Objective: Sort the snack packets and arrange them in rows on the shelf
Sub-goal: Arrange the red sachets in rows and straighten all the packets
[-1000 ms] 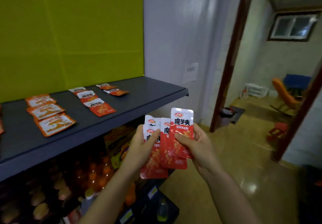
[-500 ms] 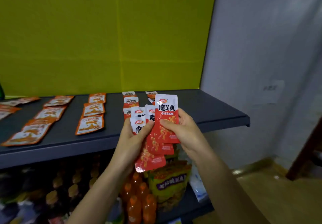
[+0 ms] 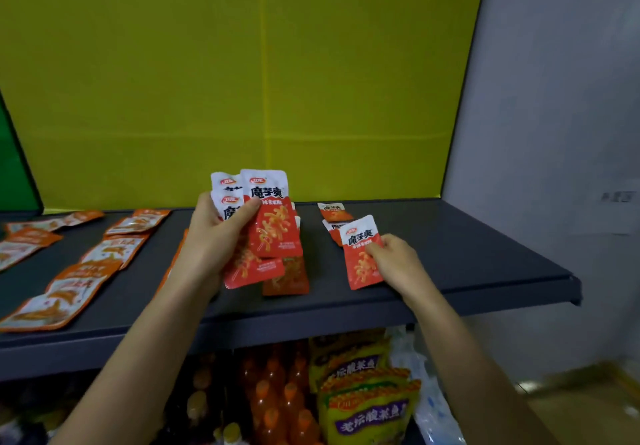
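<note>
Fan of red packets (image 3: 270, 226) gripped in left hand (image 3: 211, 240) above shelf (image 3: 467, 254) middle; single red packet (image 3: 360, 254) pinched by right hand (image 3: 398, 264) near front edge; bare shelf surface seen toward right corner.

On the shelf (image 3: 450, 257) we find rows of packets (image 3: 114, 250) running front to back across its left part. Over the middle, the left hand (image 3: 207, 244) holds a fan of packets (image 3: 273, 233), with a lone packet (image 3: 287, 280) lying on the shelf beneath it. Further right, the right hand (image 3: 398, 264) pinches a single packet (image 3: 360, 254) near the front edge — two packets (image 3: 334, 211) lie in line behind it. Below the shelf stand bottles (image 3: 273, 392), with bags (image 3: 367, 406) to their right.
</note>
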